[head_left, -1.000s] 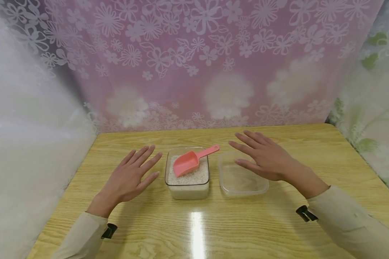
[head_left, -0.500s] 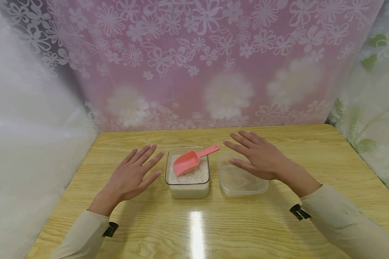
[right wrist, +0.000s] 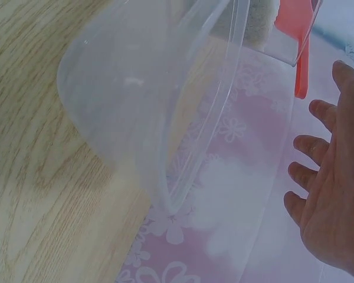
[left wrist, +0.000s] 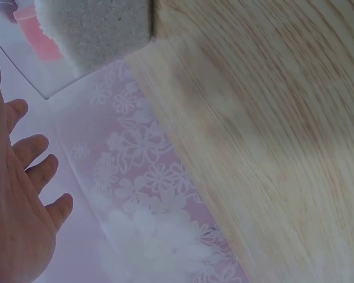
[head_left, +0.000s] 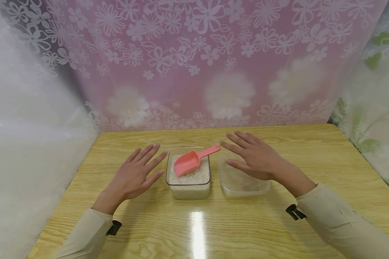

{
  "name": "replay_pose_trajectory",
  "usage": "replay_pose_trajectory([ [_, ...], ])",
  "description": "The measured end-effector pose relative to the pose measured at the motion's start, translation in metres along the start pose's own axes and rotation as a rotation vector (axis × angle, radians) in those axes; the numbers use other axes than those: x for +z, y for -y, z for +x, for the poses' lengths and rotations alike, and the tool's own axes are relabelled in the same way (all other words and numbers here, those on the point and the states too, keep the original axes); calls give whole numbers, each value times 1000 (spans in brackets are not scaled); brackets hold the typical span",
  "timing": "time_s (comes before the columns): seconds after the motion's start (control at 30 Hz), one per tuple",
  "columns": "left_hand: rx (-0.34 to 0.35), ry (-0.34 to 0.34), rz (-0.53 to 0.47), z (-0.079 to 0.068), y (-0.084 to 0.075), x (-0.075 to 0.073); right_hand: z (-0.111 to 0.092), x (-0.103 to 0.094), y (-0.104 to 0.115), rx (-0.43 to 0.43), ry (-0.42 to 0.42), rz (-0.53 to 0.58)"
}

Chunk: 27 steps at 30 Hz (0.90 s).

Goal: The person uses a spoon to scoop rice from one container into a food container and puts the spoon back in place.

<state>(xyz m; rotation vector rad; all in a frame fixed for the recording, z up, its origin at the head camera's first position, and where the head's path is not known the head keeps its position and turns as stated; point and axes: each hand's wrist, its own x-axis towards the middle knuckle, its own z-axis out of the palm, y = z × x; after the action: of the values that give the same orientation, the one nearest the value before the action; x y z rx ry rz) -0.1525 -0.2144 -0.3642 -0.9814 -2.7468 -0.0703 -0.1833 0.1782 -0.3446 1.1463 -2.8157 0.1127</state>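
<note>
A clear square container (head_left: 189, 192) filled with rice (head_left: 196, 176) stands mid-table. On the rice lies a pink scoop (head_left: 187, 163), its handle jutting past the rim toward the right. My left hand (head_left: 132, 177) hovers left of this container, fingers straight and spread, holding nothing. To the right is a second, translucent plastic container (head_left: 243, 185) with nothing visible in it. Over its back part hangs my right hand (head_left: 257, 156), fingers extended and apart from it, near the scoop's handle tip. In the right wrist view the translucent container (right wrist: 124, 88) appears large beside the right hand (right wrist: 336, 171).
The wooden table (head_left: 162, 230) has rounded back corners. Behind it hangs a pink floral curtain (head_left: 181, 82). Pale sheeting (head_left: 32, 144) borders the left side, and a leaf-patterned curtain (head_left: 376, 126) the right. Black clips (head_left: 295, 212) sit at both cuffs.
My right hand has drifted left toward the scoop's handle. My left hand has edged slightly right toward the rice container. The scoop and both containers stay in place.
</note>
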Motion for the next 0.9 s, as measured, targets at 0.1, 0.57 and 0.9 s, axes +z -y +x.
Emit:
replay_pose_trajectory([
  [0.1, 4, 3, 0, 1, -1, 1, 1, 1, 1, -7, -4, 4],
  [0.57, 41, 9, 11, 5, -5, 5, 6, 3, 5, -12, -3, 29],
  [0.9, 64, 3, 15, 7, -7, 7, 6, 3, 3, -12, -5, 26],
])
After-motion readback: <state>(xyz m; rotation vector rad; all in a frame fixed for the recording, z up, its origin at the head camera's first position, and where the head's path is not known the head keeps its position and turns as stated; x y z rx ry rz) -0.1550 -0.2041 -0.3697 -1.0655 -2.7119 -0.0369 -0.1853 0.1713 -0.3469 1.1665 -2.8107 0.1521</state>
